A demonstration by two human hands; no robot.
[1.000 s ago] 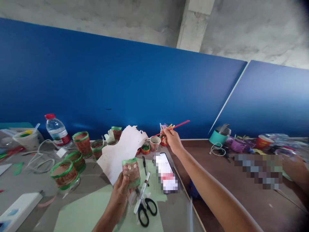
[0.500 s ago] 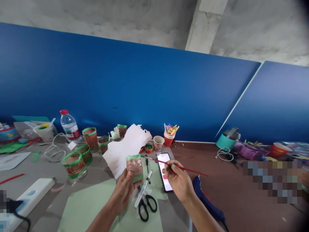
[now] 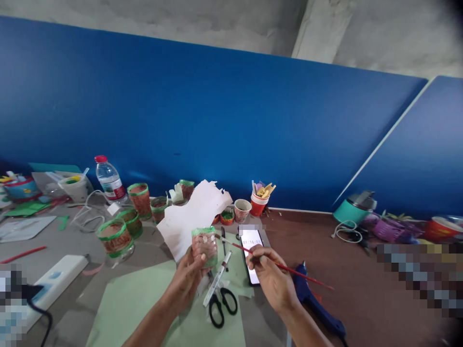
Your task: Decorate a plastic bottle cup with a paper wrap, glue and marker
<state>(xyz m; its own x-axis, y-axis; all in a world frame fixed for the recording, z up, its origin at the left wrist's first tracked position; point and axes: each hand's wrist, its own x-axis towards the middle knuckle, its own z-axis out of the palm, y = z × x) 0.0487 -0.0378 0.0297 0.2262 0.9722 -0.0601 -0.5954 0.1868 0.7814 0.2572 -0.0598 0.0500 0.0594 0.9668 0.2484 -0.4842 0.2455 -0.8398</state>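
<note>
A small cup, painted brown with green bands at its rim and base, is gripped by my left hand, thumb across its front. My right hand pinches a thin red paintbrush; its tip points left at the cup's upper right edge, and whether it touches I cannot tell. Under the right hand lies a phone with a lit timer screen. Below the cup, a white marker and black-handled scissors rest on pale green paper.
Several brown-and-green cups stand at left, near a water bottle. White torn paper rises behind the held cup. A blue glue gun lies right of my right hand. A power strip is at lower left.
The whole scene has shifted slightly right as the head view turned. The brush tip has come a little nearer the cup's rim. Both hands keep their holds.
</note>
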